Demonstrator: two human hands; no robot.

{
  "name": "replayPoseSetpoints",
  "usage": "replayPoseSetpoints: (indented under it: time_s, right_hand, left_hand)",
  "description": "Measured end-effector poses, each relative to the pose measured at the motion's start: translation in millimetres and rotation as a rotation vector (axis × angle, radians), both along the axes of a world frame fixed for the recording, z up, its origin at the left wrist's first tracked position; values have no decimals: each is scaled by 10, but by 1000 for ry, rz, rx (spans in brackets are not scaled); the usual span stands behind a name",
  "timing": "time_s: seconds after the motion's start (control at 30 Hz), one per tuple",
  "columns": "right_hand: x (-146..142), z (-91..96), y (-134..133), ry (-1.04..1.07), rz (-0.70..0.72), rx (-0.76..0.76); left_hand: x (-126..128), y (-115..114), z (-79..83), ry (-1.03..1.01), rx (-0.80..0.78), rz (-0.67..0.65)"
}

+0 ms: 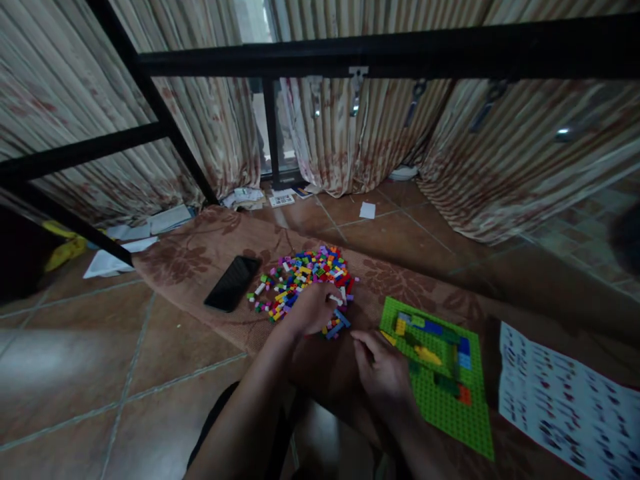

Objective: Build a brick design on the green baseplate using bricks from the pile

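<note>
My left hand (316, 308) is over a loose pile of small coloured building bricks (305, 267), its fingers curled down into the right side of the pile. A white brick (336, 300) shows right by its fingertips; whether they grip it is unclear. My right hand (383, 365) is closed in a pinch at the left edge of a green baseplate (445, 417); what it pinches is too small to name. Blue, yellow and orange bricks are fixed on the baseplate, partly in a frame shape. Blue long bricks (339, 323) lie between my hands.
A black phone (232, 284) lies left of the pile on the brown patterned cloth (175, 257). A printed sheet (565, 400) is at the right. Dark metal bars (320, 59) cross above the far side, with striped curtains (210, 120) behind. Papers (367, 211) are on the tiled floor.
</note>
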State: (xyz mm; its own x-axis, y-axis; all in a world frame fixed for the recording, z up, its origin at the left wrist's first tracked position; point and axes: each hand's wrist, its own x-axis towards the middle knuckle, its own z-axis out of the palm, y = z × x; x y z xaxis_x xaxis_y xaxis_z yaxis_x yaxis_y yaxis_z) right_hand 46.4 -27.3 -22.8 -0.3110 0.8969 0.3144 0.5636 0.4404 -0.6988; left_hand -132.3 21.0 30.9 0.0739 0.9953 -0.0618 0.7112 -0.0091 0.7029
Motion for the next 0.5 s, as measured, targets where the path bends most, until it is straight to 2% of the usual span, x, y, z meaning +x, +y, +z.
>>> replayPoseSetpoints:
  time_s: [0.13,0.23,0.37,0.5]
  right_hand:
    - [-143,-89,68,-51,-20,-48]
    - [-257,-113,107,-138,5,-87]
    - [-402,-110,174,-255,-6,-91]
    - [-416,-125,265,-318,-63,-104]
  left_hand:
    - [-303,19,48,45,17,190]
    - [-476,23,57,93,-3,239]
    - [-614,34,27,143,-59,205]
    - [-663,19,-32,138,-77,104]
